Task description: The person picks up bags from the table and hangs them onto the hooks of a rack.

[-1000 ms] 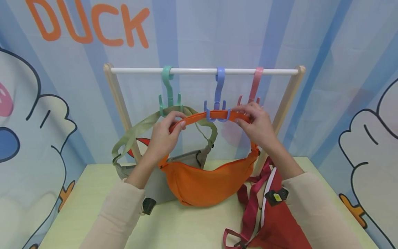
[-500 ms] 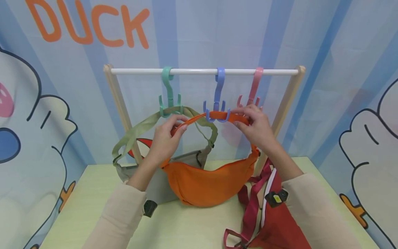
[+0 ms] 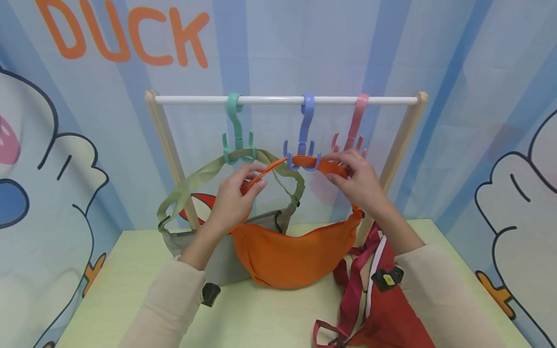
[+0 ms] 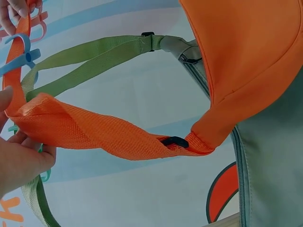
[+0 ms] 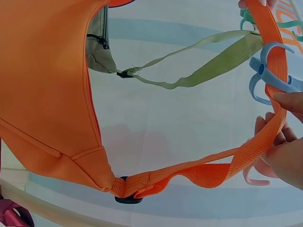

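An orange crescent-shaped bag (image 3: 296, 256) hangs by its strap (image 3: 305, 161) from the prongs of the blue hook (image 3: 307, 121). My left hand (image 3: 232, 198) pinches the strap left of this hook; in the left wrist view the webbing (image 4: 94, 127) twists between hand and bag. Right of the hook, my right hand (image 3: 359, 179) holds the strap between thumb and fingers, as the right wrist view of the hand (image 5: 289, 151) shows. Behind the orange bag, a grey-green bag (image 3: 226, 256) hangs by its green strap (image 3: 200, 171) from the green hook (image 3: 236, 121).
A white rail (image 3: 270, 100) on wooden posts (image 3: 402, 140) carries the hooks. The pink hook (image 3: 357, 121) is close behind my right hand. A red bag (image 3: 391, 309) with dark red straps lies on the pale table (image 3: 261, 319) at the right. A printed curtain stands behind.
My left hand has shifted a little right and down, and the strap beside it has turned more edge-on. The blue hook's lower end has swung slightly left. My right hand has barely moved.
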`<state>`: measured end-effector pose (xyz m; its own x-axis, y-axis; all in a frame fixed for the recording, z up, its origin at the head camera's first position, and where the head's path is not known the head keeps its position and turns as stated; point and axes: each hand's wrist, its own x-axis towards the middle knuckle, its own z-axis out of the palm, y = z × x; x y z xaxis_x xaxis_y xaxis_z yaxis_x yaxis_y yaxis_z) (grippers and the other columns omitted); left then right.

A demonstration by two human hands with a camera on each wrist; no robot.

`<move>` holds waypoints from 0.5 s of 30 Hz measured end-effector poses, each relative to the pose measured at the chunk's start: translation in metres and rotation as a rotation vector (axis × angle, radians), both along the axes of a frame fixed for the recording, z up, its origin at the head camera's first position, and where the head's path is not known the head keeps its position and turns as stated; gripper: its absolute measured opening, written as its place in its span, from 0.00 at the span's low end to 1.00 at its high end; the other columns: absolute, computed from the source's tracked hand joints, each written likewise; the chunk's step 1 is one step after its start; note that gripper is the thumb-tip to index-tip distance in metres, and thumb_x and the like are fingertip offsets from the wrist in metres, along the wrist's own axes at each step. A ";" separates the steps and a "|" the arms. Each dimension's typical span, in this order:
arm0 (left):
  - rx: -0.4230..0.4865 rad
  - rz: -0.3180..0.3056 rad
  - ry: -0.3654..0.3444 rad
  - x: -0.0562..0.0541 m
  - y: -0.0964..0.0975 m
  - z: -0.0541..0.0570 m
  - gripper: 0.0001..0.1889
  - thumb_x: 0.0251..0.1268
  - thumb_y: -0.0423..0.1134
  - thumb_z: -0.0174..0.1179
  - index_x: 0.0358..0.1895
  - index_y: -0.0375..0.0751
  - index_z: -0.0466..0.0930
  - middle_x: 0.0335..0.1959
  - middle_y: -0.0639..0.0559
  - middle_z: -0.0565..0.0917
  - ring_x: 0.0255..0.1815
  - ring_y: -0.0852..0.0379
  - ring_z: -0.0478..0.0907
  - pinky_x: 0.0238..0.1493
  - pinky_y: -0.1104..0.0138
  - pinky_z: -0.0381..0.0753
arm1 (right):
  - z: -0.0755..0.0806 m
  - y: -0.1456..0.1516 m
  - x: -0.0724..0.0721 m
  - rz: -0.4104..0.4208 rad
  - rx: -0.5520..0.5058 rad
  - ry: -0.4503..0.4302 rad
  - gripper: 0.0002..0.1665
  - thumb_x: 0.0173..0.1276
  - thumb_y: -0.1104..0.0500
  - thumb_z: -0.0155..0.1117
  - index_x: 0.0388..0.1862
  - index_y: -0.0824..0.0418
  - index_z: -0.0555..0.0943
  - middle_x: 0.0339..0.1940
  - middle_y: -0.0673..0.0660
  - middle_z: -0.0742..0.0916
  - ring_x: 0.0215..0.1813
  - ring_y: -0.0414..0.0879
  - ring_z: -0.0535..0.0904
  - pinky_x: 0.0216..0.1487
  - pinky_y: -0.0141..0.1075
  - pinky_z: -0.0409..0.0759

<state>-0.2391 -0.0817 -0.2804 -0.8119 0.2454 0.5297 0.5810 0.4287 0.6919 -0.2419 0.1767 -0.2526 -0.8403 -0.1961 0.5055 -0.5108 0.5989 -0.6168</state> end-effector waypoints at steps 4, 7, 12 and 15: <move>-0.012 -0.001 -0.002 0.000 0.001 -0.002 0.14 0.66 0.38 0.54 0.53 0.44 0.73 0.39 0.47 0.79 0.30 0.53 0.72 0.31 0.62 0.71 | -0.002 0.000 0.000 0.007 0.004 -0.006 0.19 0.61 0.69 0.61 0.53 0.62 0.78 0.41 0.59 0.76 0.36 0.50 0.70 0.37 0.38 0.72; -0.018 -0.001 -0.010 0.000 0.001 -0.003 0.15 0.66 0.39 0.54 0.54 0.44 0.72 0.39 0.47 0.79 0.32 0.53 0.73 0.33 0.62 0.71 | -0.003 0.001 0.000 0.011 0.011 -0.003 0.20 0.60 0.69 0.61 0.53 0.62 0.77 0.40 0.59 0.76 0.37 0.50 0.71 0.38 0.39 0.73; -0.027 0.000 -0.025 0.001 0.001 -0.004 0.16 0.65 0.39 0.55 0.55 0.43 0.71 0.43 0.44 0.79 0.36 0.51 0.74 0.37 0.59 0.72 | -0.004 0.001 0.002 0.020 0.018 0.002 0.21 0.60 0.69 0.61 0.54 0.63 0.77 0.40 0.59 0.76 0.40 0.50 0.71 0.41 0.40 0.73; -0.033 0.000 -0.030 0.000 0.001 -0.005 0.17 0.65 0.39 0.55 0.56 0.43 0.71 0.45 0.43 0.78 0.39 0.50 0.74 0.40 0.58 0.73 | -0.005 0.002 0.002 0.026 0.021 -0.002 0.21 0.60 0.69 0.61 0.54 0.63 0.76 0.41 0.59 0.77 0.41 0.50 0.71 0.44 0.42 0.74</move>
